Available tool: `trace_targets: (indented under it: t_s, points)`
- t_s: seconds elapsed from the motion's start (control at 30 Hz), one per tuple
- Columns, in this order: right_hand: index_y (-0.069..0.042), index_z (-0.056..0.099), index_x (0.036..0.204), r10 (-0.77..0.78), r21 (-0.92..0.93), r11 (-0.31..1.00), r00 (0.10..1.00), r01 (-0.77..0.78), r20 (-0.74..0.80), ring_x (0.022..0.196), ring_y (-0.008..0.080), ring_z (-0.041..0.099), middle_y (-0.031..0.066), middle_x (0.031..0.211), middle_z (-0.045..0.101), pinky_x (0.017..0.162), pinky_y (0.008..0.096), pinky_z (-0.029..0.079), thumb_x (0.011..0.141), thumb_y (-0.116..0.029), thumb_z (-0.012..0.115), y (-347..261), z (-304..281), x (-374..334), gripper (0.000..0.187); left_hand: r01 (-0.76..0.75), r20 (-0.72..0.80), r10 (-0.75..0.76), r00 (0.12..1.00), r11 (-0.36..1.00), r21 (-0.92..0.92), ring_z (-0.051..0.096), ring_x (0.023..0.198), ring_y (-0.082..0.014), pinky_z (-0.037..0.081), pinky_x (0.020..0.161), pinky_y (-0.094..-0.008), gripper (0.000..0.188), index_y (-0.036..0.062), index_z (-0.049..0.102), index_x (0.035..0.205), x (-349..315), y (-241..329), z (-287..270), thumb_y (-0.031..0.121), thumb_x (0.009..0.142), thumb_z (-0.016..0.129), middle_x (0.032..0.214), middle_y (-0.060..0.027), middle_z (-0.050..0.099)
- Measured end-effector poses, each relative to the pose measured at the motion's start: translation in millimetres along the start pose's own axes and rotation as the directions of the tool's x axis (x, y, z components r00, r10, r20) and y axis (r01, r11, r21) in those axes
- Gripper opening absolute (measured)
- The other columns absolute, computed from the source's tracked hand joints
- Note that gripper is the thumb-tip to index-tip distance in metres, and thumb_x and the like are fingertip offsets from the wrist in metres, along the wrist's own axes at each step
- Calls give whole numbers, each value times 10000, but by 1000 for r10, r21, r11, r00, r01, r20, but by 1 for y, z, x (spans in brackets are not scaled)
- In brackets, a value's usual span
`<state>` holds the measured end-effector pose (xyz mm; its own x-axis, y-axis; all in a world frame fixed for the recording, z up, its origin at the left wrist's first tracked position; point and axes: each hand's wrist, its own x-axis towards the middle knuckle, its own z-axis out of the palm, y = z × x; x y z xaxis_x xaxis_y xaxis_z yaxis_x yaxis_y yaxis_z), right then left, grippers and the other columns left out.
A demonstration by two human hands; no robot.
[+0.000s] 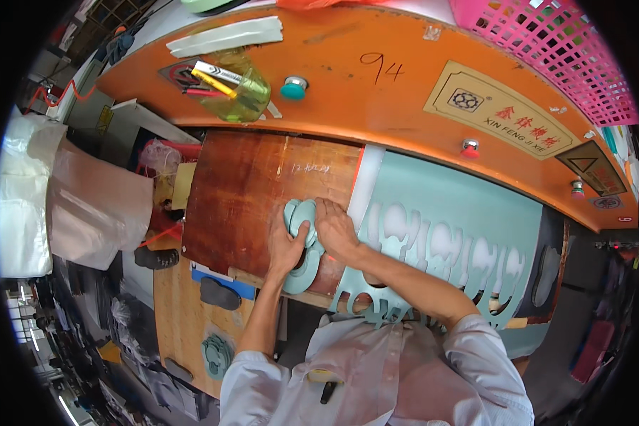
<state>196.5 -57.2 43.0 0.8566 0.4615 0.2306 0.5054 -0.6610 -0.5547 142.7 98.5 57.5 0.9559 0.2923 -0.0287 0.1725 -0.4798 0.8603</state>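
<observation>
Between my two hands is a small stack of pale green insole-shaped pieces (302, 221), standing over the reddish-brown wooden board (241, 192). My left hand (284, 243) is closed round its left side, thumb across the front. On its right side my right hand (335, 228) presses with bent fingers, partly hiding the pieces. Just below the hands a further pale green piece (304, 275) reaches over the board's near edge; whether it joins the stack I cannot tell. Under my right forearm lies a pale green sheet (447, 188) with rows of insole-shaped cut-outs, its near edge ragged.
An orange machine beam (376, 106) crosses the far side, with a green button (294, 88), a red button (470, 148) and a pen cup (245, 99). A pink basket (547, 50) stands above it. Lower left, a wooden table (181, 319) bears more cut pieces (217, 355).
</observation>
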Motion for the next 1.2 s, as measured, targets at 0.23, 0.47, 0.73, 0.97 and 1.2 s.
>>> trace_targets:
  t_s: [0.23, 0.47, 0.73, 0.97, 1.2]
  points:
    - [98, 614, 1306, -39, -132, 991, 999, 34, -36, 1152, 418, 655, 281, 1249, 681, 1022, 485, 492, 937, -107, 643, 3, -1, 1, 423, -108, 44, 101, 994, 976, 189, 502, 1399, -446, 388, 1185, -478, 768, -125, 408, 1523, 0, 5, -2, 249, 957, 768, 1495, -334, 513]
    - [58, 636, 1252, -56, 18, 998, 973, 61, -223, 1159, 401, 606, 234, 1265, 653, 1032, 488, 452, 980, -170, 658, -2, -28, 0, 356, -181, -75, 217, 973, 924, 336, 365, 1478, -512, 291, 1232, -553, 778, -98, 369, 1557, -10, 16, 2, 354, 1004, 675, 1585, -344, 406]
    - [33, 671, 1157, 121, 195, 978, 953, -67, -277, 1127, 391, 614, 193, 1237, 664, 963, 464, 521, 932, -90, 714, 32, -113, -101, 260, -266, 22, 288, 957, 848, 459, 352, 1499, -492, 280, 1240, -551, 728, -49, 406, 1561, -15, 26, 20, 308, 982, 666, 1613, -297, 400]
    - [18, 684, 1073, 374, 18, 897, 735, -442, -566, 1104, 386, 641, 190, 1198, 689, 954, 458, 523, 891, -34, 728, 111, -226, -259, 194, -329, -1, 340, 941, 912, 246, 595, 1210, -441, 463, 1062, -495, 456, -83, 549, 1406, -88, 48, 22, 74, 988, 643, 1325, -264, 590]
    - [49, 676, 1084, 677, 161, 348, 128, -924, -725, 907, 301, 645, 186, 998, 685, 819, 463, 487, 990, -306, 699, 167, -282, -428, 368, -29, 72, 26, 997, 999, 43, 618, 1145, -275, 498, 986, -389, 492, -129, 540, 1378, -173, 29, 76, 230, 1059, 649, 1304, -225, 618]
